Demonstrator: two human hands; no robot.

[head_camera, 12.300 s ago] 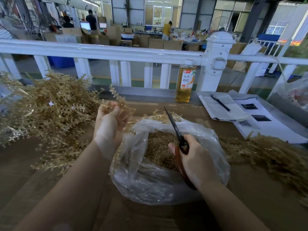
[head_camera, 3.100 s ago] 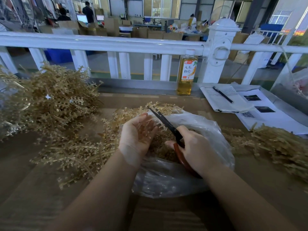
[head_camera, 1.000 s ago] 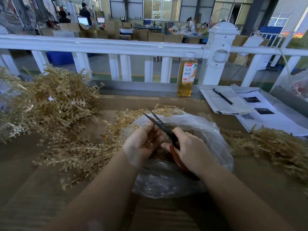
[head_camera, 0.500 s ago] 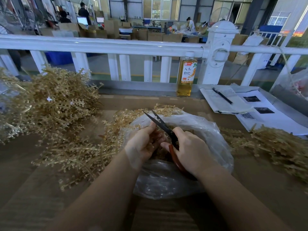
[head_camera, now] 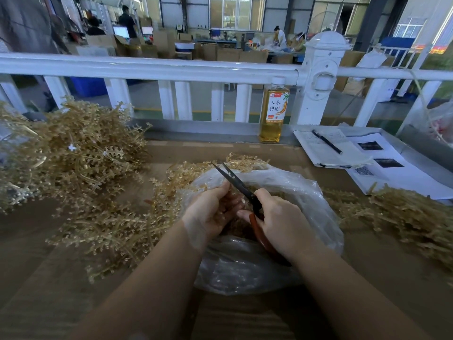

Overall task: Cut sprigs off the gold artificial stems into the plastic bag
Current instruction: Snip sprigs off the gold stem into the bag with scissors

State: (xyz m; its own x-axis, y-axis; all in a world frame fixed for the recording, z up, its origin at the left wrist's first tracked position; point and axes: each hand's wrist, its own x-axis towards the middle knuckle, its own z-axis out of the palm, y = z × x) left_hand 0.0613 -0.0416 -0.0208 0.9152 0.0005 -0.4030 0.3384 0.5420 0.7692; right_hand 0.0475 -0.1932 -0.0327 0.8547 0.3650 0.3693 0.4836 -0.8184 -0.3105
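Left hand [head_camera: 212, 212] is pinching a light, springy gold stem [head_camera: 171, 182] over the plastic bag [head_camera: 316, 212]; right hand [head_camera: 282, 219] is gripping scissors [head_camera: 235, 182], best held near the cut.

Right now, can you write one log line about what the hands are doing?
step: cutting sprigs | left hand: holds gold stem over plastic bag | right hand: grips scissors, blades nearly closed

Daylight from the far windows [head_camera: 236, 12] and the right-side openings, which are blown out. Foreground dimmer, warm cast on the desk [head_camera: 367, 278]. Soft shadows under the forearms. Mild glare on the plastic bag [head_camera: 306, 192]. Strong fisheye: white railing [head_camera: 147, 68] bows, edges stretch. Centre sharp, corners soft.
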